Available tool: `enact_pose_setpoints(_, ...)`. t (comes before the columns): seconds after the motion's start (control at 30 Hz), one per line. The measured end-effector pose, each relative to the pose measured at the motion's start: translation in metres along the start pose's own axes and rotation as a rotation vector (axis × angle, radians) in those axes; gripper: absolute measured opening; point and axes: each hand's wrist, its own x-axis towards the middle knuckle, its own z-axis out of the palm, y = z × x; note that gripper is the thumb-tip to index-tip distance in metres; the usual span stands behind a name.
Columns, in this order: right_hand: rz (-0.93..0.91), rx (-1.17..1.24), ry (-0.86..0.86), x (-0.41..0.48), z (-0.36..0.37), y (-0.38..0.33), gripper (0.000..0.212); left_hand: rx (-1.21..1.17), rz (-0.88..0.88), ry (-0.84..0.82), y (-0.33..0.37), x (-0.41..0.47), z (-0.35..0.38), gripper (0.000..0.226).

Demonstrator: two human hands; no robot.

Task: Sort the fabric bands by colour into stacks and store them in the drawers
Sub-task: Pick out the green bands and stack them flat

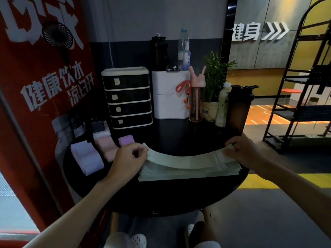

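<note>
A pale green fabric band (180, 159) is stretched across the top of a stack of green bands (188, 171) on the round black table (161, 199). My left hand (128, 158) pinches its left end and my right hand (245, 151) pinches its right end. Left of the stack lie a lavender stack (86, 157), a pink stack (106, 146) and a small purple stack (125, 139). A white stack (101, 133) with a dark one on top lies behind them. The black drawer unit (128, 97) stands at the back with all its drawers closed.
A white box (170, 97), a pink bottle (196, 102), a potted plant (214, 86), a pale bottle (223, 106) and a dark shaker (239, 110) crowd the table's back right. A red banner (41, 86) stands left, a black metal rack (300, 97) right.
</note>
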Motion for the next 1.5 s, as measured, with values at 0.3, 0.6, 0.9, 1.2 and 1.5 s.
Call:
enact_pose_setpoints(0.3,-0.094,-0.225,0.051,0.002,0.010,0.028,0.036,0.164,0.075,-0.085,-0.013,-0.013,0.005,0.011)
enact_pose_setpoints(0.6,-0.098,-0.499,-0.119,0.009,0.003,0.023,0.032,0.173,0.141,-0.163,-0.013,-0.003,0.000,0.019)
enact_pose_setpoints(0.9,-0.014,-0.534,-0.695,0.024,0.004,-0.026,0.054,0.599,-0.046,-0.928,0.015,0.061,0.010,0.042)
enact_pose_setpoints(1.2,-0.072,-0.809,-0.791,0.031,0.007,-0.035,0.038,0.678,-0.064,-1.116,0.013,0.074,0.013,0.029)
enact_pose_setpoints(1.5,-0.132,-0.768,-0.710,0.023,0.005,-0.017,0.039,0.617,-0.059,-0.989,0.013,0.057,0.005,0.030)
